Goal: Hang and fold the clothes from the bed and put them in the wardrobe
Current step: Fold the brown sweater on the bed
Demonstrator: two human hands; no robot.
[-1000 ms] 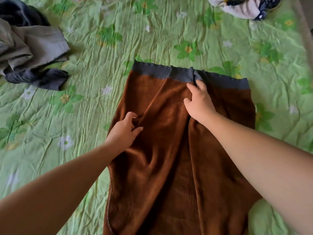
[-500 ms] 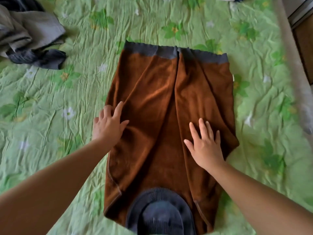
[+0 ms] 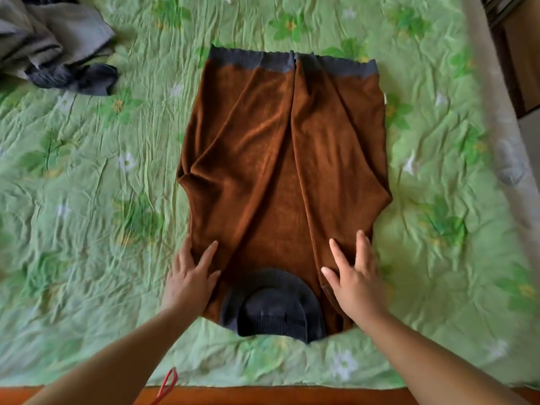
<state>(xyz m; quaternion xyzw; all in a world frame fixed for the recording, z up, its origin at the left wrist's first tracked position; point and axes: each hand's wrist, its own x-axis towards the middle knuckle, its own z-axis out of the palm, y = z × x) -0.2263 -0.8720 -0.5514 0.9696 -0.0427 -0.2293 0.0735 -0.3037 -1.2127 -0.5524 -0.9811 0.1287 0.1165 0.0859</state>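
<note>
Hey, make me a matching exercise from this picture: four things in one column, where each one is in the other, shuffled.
Things: 1 brown velvety sweater; 2 crumpled grey garment; 3 thin red cord; 4 dark grey ribbed collar.
Places: A far-left corner of the green floral bedsheet; B spread flat mid-bed; C bottom of frame, at the sheet's edge; D sweater's near end.
Pairs: 1-B, 2-A, 3-C, 4-D.

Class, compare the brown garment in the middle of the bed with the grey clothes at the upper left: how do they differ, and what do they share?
The brown garment is spread flat; the grey clothes are a crumpled heap. The left hand and right hand rest on the brown garment; nothing touches the grey clothes. Both lie on the green bedspread.
</note>
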